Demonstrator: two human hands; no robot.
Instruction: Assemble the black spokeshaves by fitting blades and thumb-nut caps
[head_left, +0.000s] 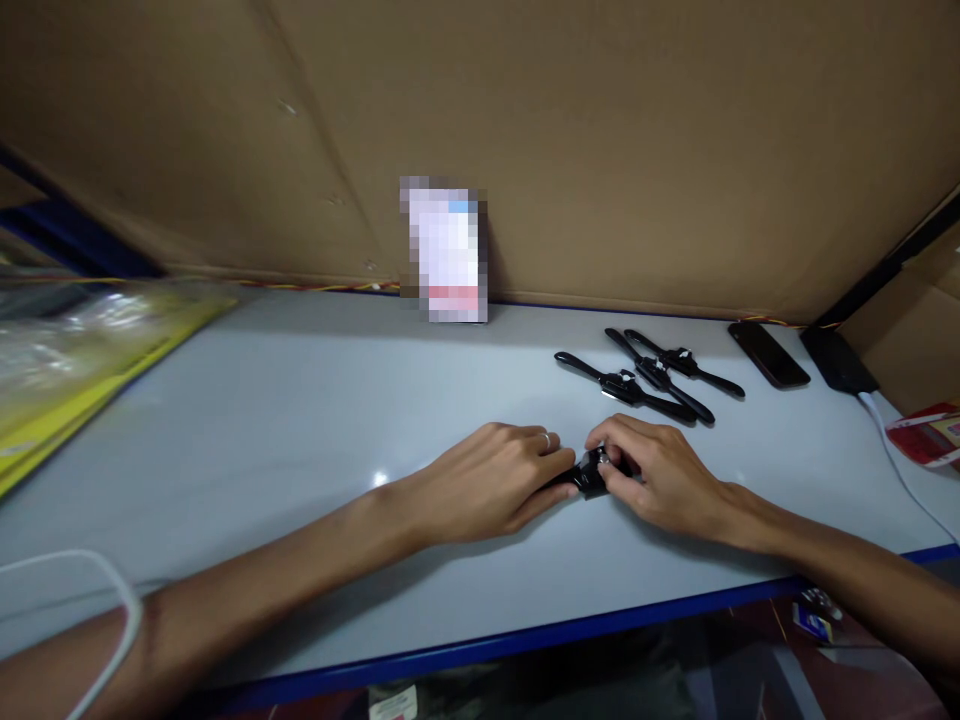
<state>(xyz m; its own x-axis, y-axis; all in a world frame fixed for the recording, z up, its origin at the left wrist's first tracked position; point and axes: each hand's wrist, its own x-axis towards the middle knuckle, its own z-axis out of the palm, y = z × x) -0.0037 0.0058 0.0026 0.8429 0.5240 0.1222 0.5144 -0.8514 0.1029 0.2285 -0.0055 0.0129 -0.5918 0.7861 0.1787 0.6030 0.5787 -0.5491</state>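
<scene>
A black spokeshave (592,478) lies low over the table between my two hands, its middle body showing and its handles mostly covered by fingers. My left hand (499,480), with a ring on one finger, is closed round the handle on the left. The fingertips of my right hand (660,475) pinch at the small metal screw (603,456) on the tool's body. Just beyond the hands lie three more black spokeshaves, one nearest (626,388), one crossing it (660,374) and one farthest back (686,362).
At the back right are a dark phone (770,355) and a black box (838,362) with a white cable (900,460). A blurred-out card (450,250) leans on the cardboard wall (600,150). Plastic-wrapped yellow packaging (97,370) lies left. A white cable loop (124,590) hangs near my left forearm.
</scene>
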